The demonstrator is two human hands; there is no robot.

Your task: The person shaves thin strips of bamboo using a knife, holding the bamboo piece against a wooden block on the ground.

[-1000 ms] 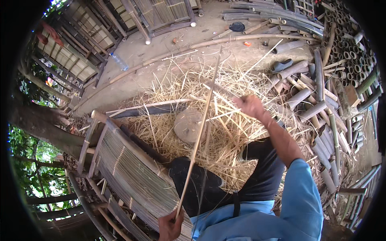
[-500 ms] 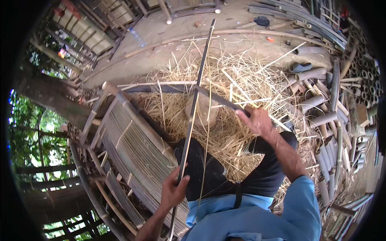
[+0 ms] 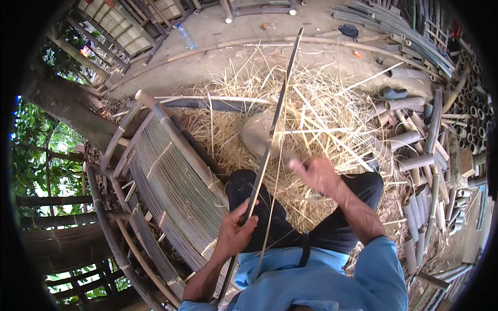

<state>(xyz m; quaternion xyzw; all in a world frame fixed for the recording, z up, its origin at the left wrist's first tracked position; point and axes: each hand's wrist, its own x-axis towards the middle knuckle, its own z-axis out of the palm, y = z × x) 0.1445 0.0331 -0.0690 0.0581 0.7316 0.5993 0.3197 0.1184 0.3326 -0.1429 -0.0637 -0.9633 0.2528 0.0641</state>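
Note:
My left hand (image 3: pixel 234 230) is closed around a long, narrow bamboo strip (image 3: pixel 261 172), dark on one face and pale along its edge. The strip slants from beside my left hip up past a round wooden block (image 3: pixel 254 136). A thin pale sliver (image 3: pixel 269 223) hangs beside it, over my lap. My right hand (image 3: pixel 320 179) grips a knife (image 3: pixel 286 154) whose dark blade is smeared by motion and points left toward the strip. Whether the blade touches the strip cannot be made out.
Pale shavings (image 3: pixel 321 119) cover the ground between and beyond my legs. A slatted bamboo bench (image 3: pixel 171 171) stands at my left. Cut bamboo tubes (image 3: pixel 417 161) and stacked poles (image 3: pixel 394 33) lie to the right. A plastic bottle (image 3: pixel 187 37) lies at the far left.
My right hand has come down toward me with the knife, its blade dropping along the strip. The strip's far end has swung right in view, and my left hand still holds it.

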